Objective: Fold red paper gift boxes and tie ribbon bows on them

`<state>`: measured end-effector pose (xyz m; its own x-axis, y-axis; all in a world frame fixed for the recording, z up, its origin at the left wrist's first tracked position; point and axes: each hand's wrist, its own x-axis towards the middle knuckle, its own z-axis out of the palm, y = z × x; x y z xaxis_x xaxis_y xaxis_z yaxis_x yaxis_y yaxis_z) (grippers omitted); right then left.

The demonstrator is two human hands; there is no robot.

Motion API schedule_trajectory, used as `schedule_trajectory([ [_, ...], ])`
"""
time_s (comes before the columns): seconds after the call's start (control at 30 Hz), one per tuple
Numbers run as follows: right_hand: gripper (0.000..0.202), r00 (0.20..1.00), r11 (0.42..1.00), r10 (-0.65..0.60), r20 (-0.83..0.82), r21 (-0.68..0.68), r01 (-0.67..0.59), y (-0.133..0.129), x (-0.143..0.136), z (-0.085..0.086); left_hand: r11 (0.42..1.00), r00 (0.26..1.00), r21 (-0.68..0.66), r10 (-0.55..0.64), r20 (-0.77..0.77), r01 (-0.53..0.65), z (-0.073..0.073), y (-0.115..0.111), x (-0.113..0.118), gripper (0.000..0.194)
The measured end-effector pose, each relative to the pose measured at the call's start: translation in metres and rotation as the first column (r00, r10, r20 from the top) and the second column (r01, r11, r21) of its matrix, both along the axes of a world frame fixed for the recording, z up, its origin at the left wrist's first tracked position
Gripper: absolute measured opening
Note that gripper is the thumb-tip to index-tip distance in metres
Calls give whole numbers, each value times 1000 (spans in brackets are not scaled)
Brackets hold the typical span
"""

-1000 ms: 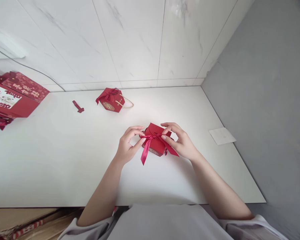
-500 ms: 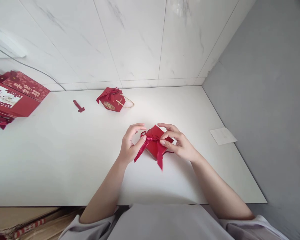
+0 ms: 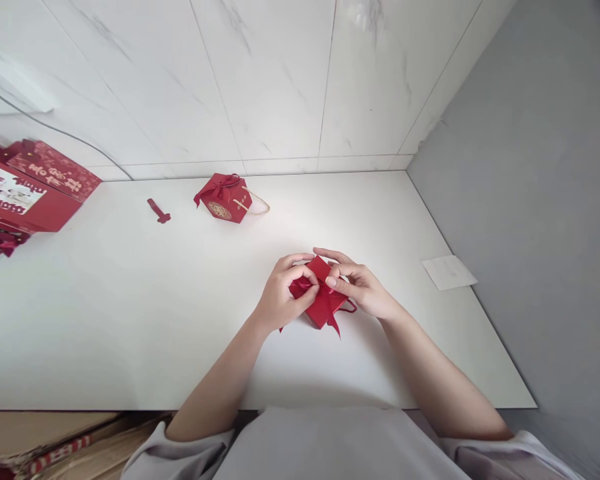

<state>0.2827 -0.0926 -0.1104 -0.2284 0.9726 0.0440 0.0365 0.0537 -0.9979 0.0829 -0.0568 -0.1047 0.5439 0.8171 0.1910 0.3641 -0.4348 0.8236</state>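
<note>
A small red gift box [image 3: 321,313] stands on the white table in front of me, a shiny red ribbon [image 3: 333,321] tied across its top and one tail hanging down the near side. From the left, my left hand [image 3: 287,292] pinches the ribbon near the knot with thumb and forefinger. On the other side, my right hand [image 3: 356,283] has thumb and forefinger closed on the ribbon close to the knot, its other fingers reaching around the back of the box. A dark red cord loop sticks out at the box's right. Part of the bow is hidden behind my fingers.
Farther back stands another red gift box [image 3: 225,199] with a bow and gold rope handle. A dark red strip [image 3: 159,211] lies left of it. Red printed boxes [image 3: 50,180] fill the far left. A white paper [image 3: 449,273] lies at the right edge, near the grey wall.
My left hand has moved right, from the ribbon's left tail to the knot. The box has shifted slightly right and turned a little. My right hand stays near the knot.
</note>
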Motion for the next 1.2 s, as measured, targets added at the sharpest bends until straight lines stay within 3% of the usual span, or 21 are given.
schedule_trajectory([
  [0.2, 31, 996, 997, -30, -78, -67, 24, 0, -4, -4, 999, 1000, 38, 10, -18, -10, -2, -2, 3, 12],
  [0.4, 35, 993, 997, -74, -95, -23, 72, 2, -9, -8, 998, 1000, 61, -5, -27, 7, -3, 0, 4, 14],
  [0.53, 29, 994, 993, -106, 36, 56, 104, 0, -7, -4, 991, 998, 123, 50, -25, -47, -3, -1, 3, 11],
  [0.67, 16, 984, 992, -77, 160, 111, 60, -4, -4, 1, 967, 996, 243, 86, -15, -80, -4, -3, 2, 10],
  [0.97, 24, 999, 999, 48, 19, 14, -48, -1, -2, -5, 983, 998, 178, 47, -35, -40, -8, -3, 0, 13],
  [1.2, 31, 988, 997, 36, -153, -64, -46, 1, 0, -12, 992, 999, 119, 48, -22, -45, -6, -3, 1, 13],
])
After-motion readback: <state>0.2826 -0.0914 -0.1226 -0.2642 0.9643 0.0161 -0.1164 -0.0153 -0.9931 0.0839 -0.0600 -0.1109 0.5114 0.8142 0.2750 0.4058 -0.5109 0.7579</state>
